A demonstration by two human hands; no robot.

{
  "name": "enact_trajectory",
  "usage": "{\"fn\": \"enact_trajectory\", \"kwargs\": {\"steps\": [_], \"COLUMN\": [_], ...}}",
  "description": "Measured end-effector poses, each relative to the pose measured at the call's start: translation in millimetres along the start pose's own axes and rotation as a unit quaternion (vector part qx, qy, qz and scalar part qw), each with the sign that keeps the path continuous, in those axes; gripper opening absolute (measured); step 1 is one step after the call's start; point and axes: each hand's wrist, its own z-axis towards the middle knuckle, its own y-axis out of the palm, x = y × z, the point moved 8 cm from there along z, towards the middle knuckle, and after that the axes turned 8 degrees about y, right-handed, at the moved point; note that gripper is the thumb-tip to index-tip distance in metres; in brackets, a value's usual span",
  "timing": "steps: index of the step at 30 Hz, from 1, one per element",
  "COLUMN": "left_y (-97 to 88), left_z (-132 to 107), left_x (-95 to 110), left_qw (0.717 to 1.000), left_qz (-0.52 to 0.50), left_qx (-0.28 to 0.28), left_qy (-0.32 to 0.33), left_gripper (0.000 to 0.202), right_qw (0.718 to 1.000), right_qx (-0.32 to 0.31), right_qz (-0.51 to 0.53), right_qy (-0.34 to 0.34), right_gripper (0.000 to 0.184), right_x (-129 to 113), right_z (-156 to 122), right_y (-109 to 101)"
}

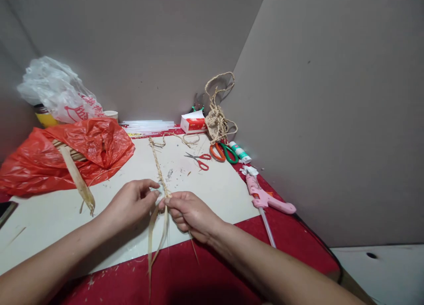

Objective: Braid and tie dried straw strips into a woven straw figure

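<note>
A thin braided straw cord (156,160) runs toward me over a pale sheet (218,194). My right hand (188,212) pinches its near end between thumb and curled fingers. Below that grip, loose flat straw strands (163,239) hang past the sheet's front edge. Just left of the cord is my left hand (137,199), its index finger and thumb apart with nothing visible between them; its other fingers are partly hidden. Red-handled scissors (202,161) lie with blades parted, right of the cord.
An orange-red plastic bag (109,141) with straw strips (77,179) lies left. At the back are clear sticks (149,126), a red-and-white box (193,123) and a bundle of braided cord (217,121). A pink glue gun (261,196) rests right, by the grey wall (331,119).
</note>
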Motion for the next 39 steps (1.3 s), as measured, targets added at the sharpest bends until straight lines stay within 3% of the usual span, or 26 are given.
{"fn": "enact_trajectory", "kwargs": {"steps": [2,6,8,11,14,18,20,23,25,29,33,36,39], "left_y": [4.0,32.7,34.7,30.9,30.7,29.9,27.5,22.9,22.4,26.6,29.1,29.9,31.4], "left_z": [4.3,4.1,3.4,4.5,5.0,4.9,4.5,3.5,3.0,1.7,1.3,1.0,1.1], "left_x": [-2.4,-17.8,-22.9,-19.5,-19.2,-22.5,-24.7,-27.9,-28.4,-31.9,-33.6,-34.7,-36.1], "left_qw": [0.997,0.973,0.977,0.985,0.983,0.983,0.985,0.986,0.982,0.969,0.959,0.958,0.958], "left_qz": [-0.073,-0.217,-0.2,-0.161,-0.17,-0.175,-0.163,-0.162,-0.183,-0.237,-0.272,-0.276,-0.274], "left_qx": [0.003,-0.065,-0.061,-0.06,-0.068,-0.055,-0.04,-0.014,-0.009,-0.015,-0.011,-0.006,-0.005], "left_qy": [0.012,-0.038,-0.045,-0.007,-0.005,-0.016,-0.024,-0.041,-0.044,-0.067,-0.077,-0.082,-0.082], "left_gripper": [0.024,0.022,0.026,0.029,0.031,0.033,0.032,0.03,0.029,0.029,0.031,0.03,0.03], "right_qw": [1.0,0.997,0.995,0.992,0.979,0.915,0.865,0.78,0.745,0.749,0.77,0.754,0.714], "right_qx": [-0.026,-0.069,-0.081,-0.08,-0.065,-0.001,0.029,0.024,0.042,0.143,0.095,0.094,0.103], "right_qz": [0.0,-0.021,-0.045,-0.097,-0.192,-0.387,-0.486,-0.614,-0.655,-0.625,-0.6,-0.612,-0.654], "right_qy": [0.003,0.012,0.021,0.023,-0.03,-0.114,-0.125,-0.119,-0.118,-0.167,-0.196,-0.218,-0.227], "right_gripper": [0.014,0.017,0.019,0.021,0.025,0.027,0.027,0.031,0.037,0.038,0.03,0.026,0.024], "right_x": [-0.5,-1.4,-2.1,-5.4,-14.8,-26.3,-28.8,-31.1,-39.3,-65.3,-57.3,-52.3,-50.5], "right_z": [0.4,1.9,1.9,1.9,2.1,-3.7,-12.5,-31.0,-40.5,-38.6,-13.1,-3.8,-2.1], "right_y": [0.0,2.1,1.8,-2.0,-5.0,-4.9,-3.0,2.5,0.2,-11.7,-4.7,-0.8,1.8]}}
